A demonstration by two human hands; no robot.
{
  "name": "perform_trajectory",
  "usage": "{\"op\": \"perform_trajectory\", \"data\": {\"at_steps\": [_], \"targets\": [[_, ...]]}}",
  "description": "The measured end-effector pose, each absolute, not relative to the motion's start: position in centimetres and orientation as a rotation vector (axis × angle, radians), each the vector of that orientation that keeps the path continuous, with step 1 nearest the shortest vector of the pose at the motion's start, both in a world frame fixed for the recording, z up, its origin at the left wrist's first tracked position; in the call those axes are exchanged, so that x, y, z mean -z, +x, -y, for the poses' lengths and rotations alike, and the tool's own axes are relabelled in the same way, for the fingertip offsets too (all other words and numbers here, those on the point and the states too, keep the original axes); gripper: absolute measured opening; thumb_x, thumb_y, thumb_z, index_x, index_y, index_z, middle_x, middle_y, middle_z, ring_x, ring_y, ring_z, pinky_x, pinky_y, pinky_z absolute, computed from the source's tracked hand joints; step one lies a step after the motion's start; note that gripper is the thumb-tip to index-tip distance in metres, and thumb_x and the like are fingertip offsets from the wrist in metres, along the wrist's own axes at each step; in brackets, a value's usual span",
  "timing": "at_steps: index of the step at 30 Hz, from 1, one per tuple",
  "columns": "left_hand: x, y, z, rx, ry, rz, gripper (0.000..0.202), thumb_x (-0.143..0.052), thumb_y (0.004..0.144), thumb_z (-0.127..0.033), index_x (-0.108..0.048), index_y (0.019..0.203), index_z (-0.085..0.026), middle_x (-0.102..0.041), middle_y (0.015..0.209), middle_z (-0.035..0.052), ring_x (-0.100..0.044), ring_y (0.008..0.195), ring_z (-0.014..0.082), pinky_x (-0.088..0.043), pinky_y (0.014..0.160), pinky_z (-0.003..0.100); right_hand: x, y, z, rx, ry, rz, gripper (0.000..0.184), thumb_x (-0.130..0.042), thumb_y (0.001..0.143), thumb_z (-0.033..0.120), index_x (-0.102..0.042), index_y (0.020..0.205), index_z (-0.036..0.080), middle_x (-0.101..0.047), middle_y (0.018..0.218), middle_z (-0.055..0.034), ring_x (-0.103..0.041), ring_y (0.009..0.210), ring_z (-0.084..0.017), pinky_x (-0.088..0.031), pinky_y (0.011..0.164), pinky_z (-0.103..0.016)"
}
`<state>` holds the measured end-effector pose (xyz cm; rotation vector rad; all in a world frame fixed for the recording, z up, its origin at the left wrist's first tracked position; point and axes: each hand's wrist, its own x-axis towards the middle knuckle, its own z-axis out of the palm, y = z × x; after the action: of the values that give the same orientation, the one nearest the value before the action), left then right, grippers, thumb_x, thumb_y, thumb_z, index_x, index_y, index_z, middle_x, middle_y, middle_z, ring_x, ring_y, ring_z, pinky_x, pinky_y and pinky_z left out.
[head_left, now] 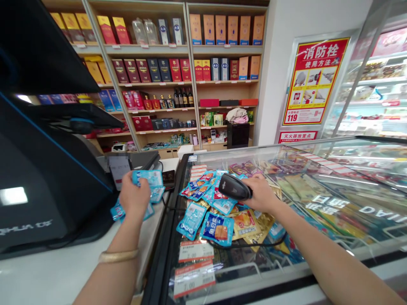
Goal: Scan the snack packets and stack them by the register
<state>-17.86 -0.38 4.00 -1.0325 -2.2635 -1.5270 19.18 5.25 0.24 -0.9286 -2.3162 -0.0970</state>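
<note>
At a shop checkout backed by shelves of boxed goods (219,63), a black register terminal (47,182) stands on the white surface (47,275) beside a glass-topped freezer chest (333,203), whose lid carries a loose pile of snack packets (203,220). The person's right hand (263,195) is closed around a black corded scanner (234,187), held just above the pile with its head pointing left. The left hand (135,195), a bracelet (118,255) on its wrist, grips a fanned bunch of blue packets (150,178) near the terminal's base. The packets look light, thin and floppy, with slick film likely to slide on glass; a pinch across a flat sealed edge seems the surest hold.
</note>
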Motion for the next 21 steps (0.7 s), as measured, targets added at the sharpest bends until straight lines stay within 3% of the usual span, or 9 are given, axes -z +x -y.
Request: {"op": "perform_trajectory", "data": {"at_steps": [6,12,14,16,18,21], "targets": [[-3.9,-21.4,2.7,1.591,-0.571,2.437,0.049,-0.052,0.074,-0.032,-0.045,0.119,-0.014,-0.055,0.115,0.0215,-0.045,0.116,0.0489,-0.031,0.091,0.064,-0.3,19.0,-5.1,0.097,-0.967,2.328,0.029,-0.070,0.070,0.041,-0.065,0.093,0.023,-0.074,0.089,-0.0038,-0.064,0.082,-0.022,-0.029,0.080,-0.034],[-3.5,-20.2,2.7,1.586,-0.609,2.195,0.064,-0.057,0.072,-0.028,-0.035,0.130,-0.012,-0.032,0.140,0.0283,-0.033,0.123,0.0543,-0.026,0.093,0.068,-0.3,19.2,-5.3,0.093,-0.945,2.300,0.028,-0.068,0.070,0.040,-0.064,0.092,0.022,-0.073,0.089,-0.0041,-0.064,0.083,-0.023,-0.029,0.081,-0.035],[-3.5,-19.6,2.5,1.507,-0.740,2.123,0.060,-0.056,0.074,-0.028,-0.039,0.130,-0.012,-0.038,0.138,0.0264,-0.035,0.124,0.0514,-0.030,0.093,0.065,-0.3,19.3,-5.5,0.093,-0.940,2.286,0.027,-0.068,0.070,0.039,-0.064,0.090,0.021,-0.073,0.088,-0.0039,-0.064,0.083,-0.022,-0.029,0.081,-0.034],[-3.6,-19.0,1.9,1.473,-0.949,2.064,0.048,-0.054,0.074,-0.029,-0.051,0.120,-0.014,-0.054,0.121,0.0203,-0.047,0.118,0.0429,-0.036,0.093,0.058,-0.3,19.4,-5.5,0.099,-0.938,2.275,0.025,-0.067,0.071,0.039,-0.063,0.088,0.021,-0.073,0.086,-0.0034,-0.064,0.081,-0.022,-0.028,0.080,-0.034],[-3.5,-18.2,1.1,1.473,-1.302,2.052,0.031,-0.054,0.074,-0.034,-0.061,0.100,-0.018,-0.065,0.095,0.0112,-0.059,0.098,0.0313,-0.043,0.089,0.046,-0.4,19.4,-5.5,0.103,-0.929,2.269,0.023,-0.066,0.071,0.038,-0.063,0.087,0.022,-0.072,0.084,-0.0026,-0.064,0.079,-0.021,-0.028,0.080,-0.034],[-3.0,-16.5,0.1,1.329,-1.997,2.087,0.028,-0.061,0.068,-0.047,-0.066,0.077,-0.021,-0.066,0.073,0.0039,-0.060,0.074,0.0215,-0.046,0.078,0.034,-0.4,19.3,-5.4,0.102,-0.925,2.266,0.024,-0.066,0.071,0.037,-0.063,0.088,0.022,-0.072,0.084,-0.0023,-0.063,0.079,-0.020,-0.028,0.081,-0.034]]}}
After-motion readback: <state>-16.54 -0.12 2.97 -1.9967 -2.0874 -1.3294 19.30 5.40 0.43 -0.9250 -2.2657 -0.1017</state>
